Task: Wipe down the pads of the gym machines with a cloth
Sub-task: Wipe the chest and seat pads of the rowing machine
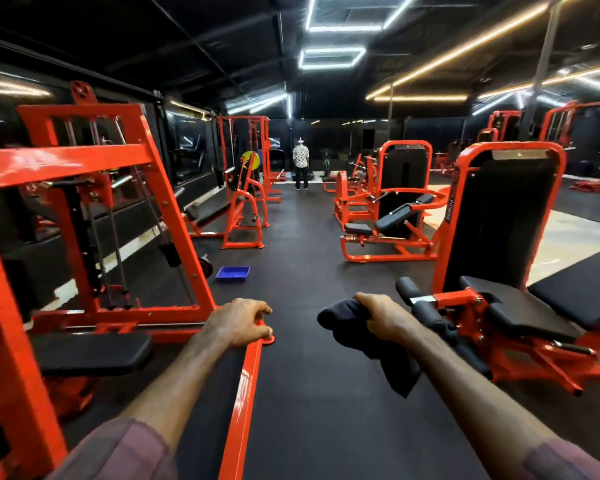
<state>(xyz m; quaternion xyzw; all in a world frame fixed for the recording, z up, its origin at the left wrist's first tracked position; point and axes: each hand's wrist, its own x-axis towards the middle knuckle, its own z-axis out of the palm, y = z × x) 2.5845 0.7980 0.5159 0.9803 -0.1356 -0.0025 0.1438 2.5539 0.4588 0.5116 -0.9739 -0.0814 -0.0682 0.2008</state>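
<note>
A dark gym floor (309, 393) lies below. The left hand (238, 322) hangs with loosely curled fingers, holding nothing; the right hand (381, 317) grips a dark cloth (347, 317). Beside it, a machine's seat pad (520, 313). Writing on the frame is unreadable.

Over a black rubber floor (309, 237), the right hand (383, 318) grips a dark bunched cloth (347, 318) near the black padded seat (523, 313) of a red steel-framed machine, while the left hand (238, 322), fingers loosely curled, seems to hover above a red frame bar (245, 393), a blue plastic tray (232, 273) beyond.
</note>
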